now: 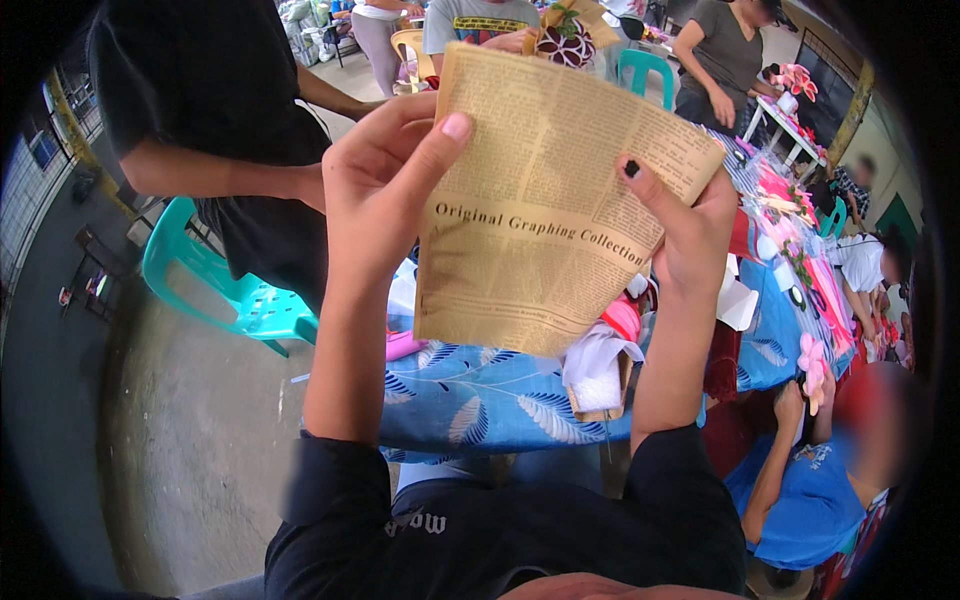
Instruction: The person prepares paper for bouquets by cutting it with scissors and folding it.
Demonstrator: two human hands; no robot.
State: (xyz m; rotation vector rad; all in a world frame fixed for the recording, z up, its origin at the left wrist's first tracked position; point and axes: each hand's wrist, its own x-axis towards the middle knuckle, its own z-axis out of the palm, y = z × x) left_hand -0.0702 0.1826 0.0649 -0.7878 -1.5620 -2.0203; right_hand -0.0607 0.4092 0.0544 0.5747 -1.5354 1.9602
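A brown sheet of newsprint-patterned wrapping paper [525,172] is held up in front of me, above the table. It bears printed writing and looks folded or layered along its right edge. My left hand [379,180] pinches its left edge, thumb on the near face and fingers behind. On the right side, my right hand [686,232] grips it the same way. Below the paper, a small box with a white foam block [598,394] and white wrapping material [600,356] stands on the blue leaf-patterned tablecloth [487,405]. Part of the table is hidden behind the paper.
A person in black [210,97] stands close at my left, beside a teal plastic chair [225,300]. Across the table, someone holds a wrapped bouquet [566,45]. At right, a person in blue [802,495] holds a pink flower [812,364]; pink craft materials [817,292] cover the table there.
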